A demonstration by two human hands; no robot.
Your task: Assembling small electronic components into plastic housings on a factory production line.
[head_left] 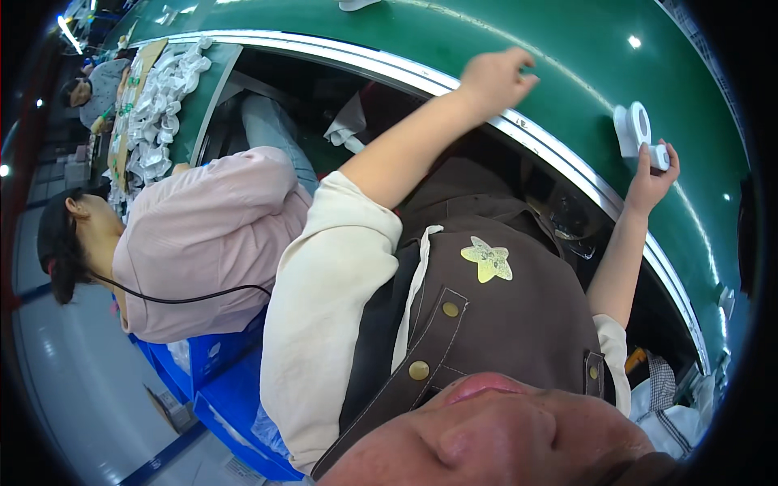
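Note:
My left hand [498, 81] is above the near edge of the green work surface [567, 49]. Its fingers are loosely curled, a gap shows between thumb and fingertips, and nothing is visible in them. Further right, my right hand [651, 180] grips a white plastic part [630, 134] between thumb and fingers. This part has an oval ring at its upper end and a small rounded block at the end by my fingers. Its exact kind cannot be made out.
A pale metal rail [389, 69] edges the surface. Another white piece [356, 4] lies at the far edge, and one [726, 302] at the far right. On the left, a person in pink [203, 235] sits near heaped white parts [162, 105] and blue bins [235, 413].

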